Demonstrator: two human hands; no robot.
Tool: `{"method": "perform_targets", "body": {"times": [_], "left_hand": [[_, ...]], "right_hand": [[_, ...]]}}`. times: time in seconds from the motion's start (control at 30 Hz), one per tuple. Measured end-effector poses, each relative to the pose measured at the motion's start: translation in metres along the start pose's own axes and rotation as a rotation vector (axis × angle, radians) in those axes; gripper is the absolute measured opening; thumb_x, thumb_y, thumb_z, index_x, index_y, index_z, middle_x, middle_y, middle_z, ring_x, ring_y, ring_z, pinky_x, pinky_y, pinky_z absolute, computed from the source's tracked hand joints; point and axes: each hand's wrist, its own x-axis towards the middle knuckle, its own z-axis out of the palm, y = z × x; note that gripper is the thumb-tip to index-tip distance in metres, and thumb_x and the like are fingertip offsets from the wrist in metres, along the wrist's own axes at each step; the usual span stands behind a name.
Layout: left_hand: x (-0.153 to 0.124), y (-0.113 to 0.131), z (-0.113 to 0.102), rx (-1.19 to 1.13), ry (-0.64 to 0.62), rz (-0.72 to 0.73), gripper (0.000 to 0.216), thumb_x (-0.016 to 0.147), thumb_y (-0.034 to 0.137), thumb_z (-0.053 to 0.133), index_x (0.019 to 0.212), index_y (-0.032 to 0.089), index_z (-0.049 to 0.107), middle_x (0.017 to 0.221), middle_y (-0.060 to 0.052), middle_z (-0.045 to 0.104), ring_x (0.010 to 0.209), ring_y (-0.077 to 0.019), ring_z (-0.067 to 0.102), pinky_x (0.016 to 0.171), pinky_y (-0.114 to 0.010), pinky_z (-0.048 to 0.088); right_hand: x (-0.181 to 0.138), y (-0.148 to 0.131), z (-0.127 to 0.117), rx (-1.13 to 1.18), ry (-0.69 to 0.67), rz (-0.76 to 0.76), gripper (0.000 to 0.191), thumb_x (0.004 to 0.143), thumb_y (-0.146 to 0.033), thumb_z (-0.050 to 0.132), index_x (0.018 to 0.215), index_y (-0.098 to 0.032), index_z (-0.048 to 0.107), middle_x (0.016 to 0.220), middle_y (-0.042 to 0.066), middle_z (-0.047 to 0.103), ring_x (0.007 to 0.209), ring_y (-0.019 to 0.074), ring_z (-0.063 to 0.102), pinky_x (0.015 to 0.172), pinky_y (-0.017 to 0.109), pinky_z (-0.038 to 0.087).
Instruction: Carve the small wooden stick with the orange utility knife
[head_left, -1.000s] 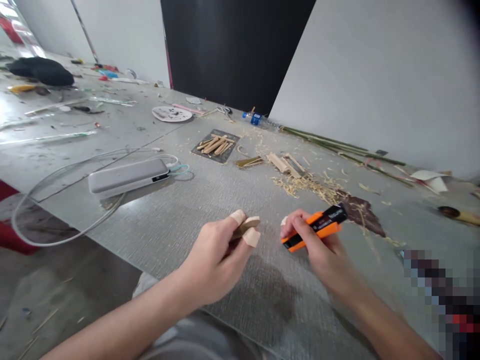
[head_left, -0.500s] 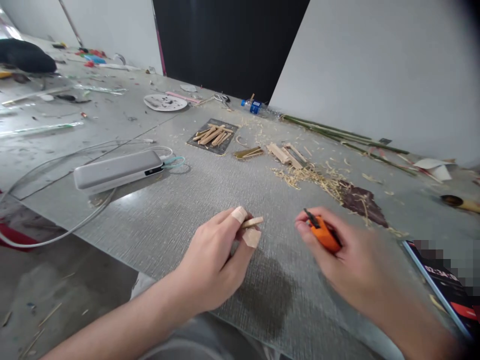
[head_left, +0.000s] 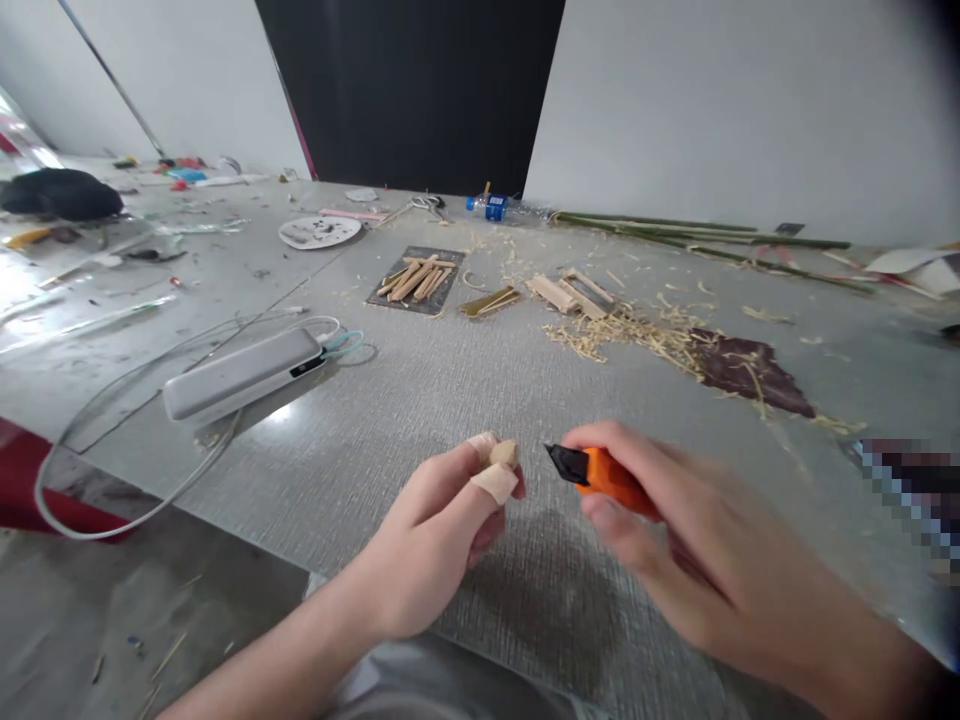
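Right of the power bank [head_left: 244,375], the left hand [head_left: 435,530] pinches a wooden piece [head_left: 503,455], the right hand [head_left: 697,540] grips an orange cutter [head_left: 613,480], and strewn shavings [head_left: 637,333] suggest some cutting done, how much remains unclear

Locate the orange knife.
In the head view, right of centre, the orange knife sits in the right hand, its dark tip pointing toward the left hand.

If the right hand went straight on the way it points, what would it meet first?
Its orange cutter would probably meet the wooden piece in the left hand, or that hand's wrapped fingertips; depth is unclear.
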Motion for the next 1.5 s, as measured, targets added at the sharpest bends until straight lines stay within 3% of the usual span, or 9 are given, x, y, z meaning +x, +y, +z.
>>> {"method": "perform_targets", "body": {"times": [0.17,0.33,0.5,0.73,1.03,1.17,1.27,1.33,1.5], "left_hand": [[-0.001,-0.001,0.001,0.039,0.039,-0.017,0.033,0.1,0.046,0.052,0.083,0.019,0.051,0.062,0.006,0.037,0.053,-0.0078,0.033,0.045,-0.022,0.025],[-0.002,-0.001,0.001,0.052,0.019,0.045,0.033,0.101,0.04,0.053,0.076,0.018,0.048,0.063,0.005,0.039,0.054,-0.0071,0.034,0.048,-0.022,0.027],[-0.003,-0.001,-0.001,0.091,0.006,0.081,0.029,0.1,0.041,0.056,0.082,0.018,0.053,0.066,0.005,0.038,0.056,-0.0075,0.031,0.051,-0.024,0.025],[-0.004,-0.003,0.0,0.242,0.017,0.15,0.046,0.094,0.05,0.066,0.073,0.019,0.038,0.07,0.005,0.028,0.065,-0.01,0.024,0.055,-0.025,0.023],[-0.002,-0.009,-0.009,0.503,0.074,0.308,0.047,0.09,0.034,0.073,0.067,0.019,0.034,0.061,0.008,0.027,0.058,-0.0083,0.02,0.05,-0.024,0.019],[-0.001,-0.011,-0.006,0.451,0.095,0.274,0.046,0.095,0.038,0.066,0.067,0.019,0.034,0.062,0.007,0.026,0.059,-0.0087,0.021,0.05,-0.024,0.019],[-0.001,-0.014,-0.002,0.391,0.099,0.236,0.049,0.098,0.042,0.061,0.065,0.019,0.032,0.061,0.007,0.025,0.058,-0.0086,0.021,0.05,-0.025,0.018],[-0.001,-0.015,0.0,0.294,0.061,0.176,0.051,0.098,0.043,0.061,0.065,0.02,0.031,0.059,0.008,0.024,0.055,-0.0076,0.019,0.049,-0.024,0.017],[0.001,-0.008,-0.003,0.08,-0.008,0.067,0.053,0.094,0.044,0.068,0.065,0.02,0.029,0.056,0.01,0.022,0.046,-0.0035,0.018,0.045,-0.022,0.016]], "right_hand": [[0.0,0.0,0.006,0.015,-0.028,-0.019,0.016,0.101,-0.036,0.048,0.11,-0.024,0.054,0.081,0.0,0.064,0.064,0.0148,0.058,0.059,0.029,0.042],[0.0,0.002,0.013,-0.002,-0.037,-0.067,0.02,0.102,-0.036,0.048,0.116,-0.023,0.054,0.085,0.0,0.065,0.068,0.0145,0.059,0.061,0.029,0.042],[0.0,0.003,0.014,0.006,-0.065,-0.062,0.02,0.102,-0.037,0.051,0.116,-0.023,0.054,0.088,0.001,0.066,0.07,0.0153,0.06,0.064,0.029,0.043],[0.0,0.004,0.013,0.002,-0.086,-0.077,0.019,0.102,-0.042,0.051,0.108,-0.024,0.055,0.092,0.002,0.068,0.074,0.0166,0.063,0.064,0.03,0.043],[0.002,0.002,0.014,-0.11,-0.064,-0.159,0.025,0.105,-0.047,0.044,0.115,-0.025,0.051,0.079,-0.003,0.07,0.063,0.0154,0.067,0.053,0.028,0.038],[0.003,0.003,0.023,-0.228,0.042,-0.162,0.03,0.105,-0.052,0.04,0.099,-0.024,0.05,0.069,-0.003,0.068,0.054,0.0168,0.066,0.046,0.028,0.033],[0.005,0.014,0.026,-0.371,0.159,0.075,0.035,0.105,-0.054,0.036,0.091,-0.025,0.049,0.052,-0.005,0.059,0.038,0.0179,0.057,0.039,0.027,0.023],[0.006,0.021,0.022,-0.405,0.235,0.185,0.036,0.105,-0.056,0.036,0.089,-0.026,0.048,0.052,-0.005,0.059,0.037,0.0178,0.056,0.039,0.027,0.022],[0.004,0.019,0.01,-0.26,0.227,0.097,0.034,0.104,-0.055,0.041,0.088,-0.026,0.045,0.057,-0.007,0.057,0.041,0.0135,0.054,0.042,0.024,0.03]]}}
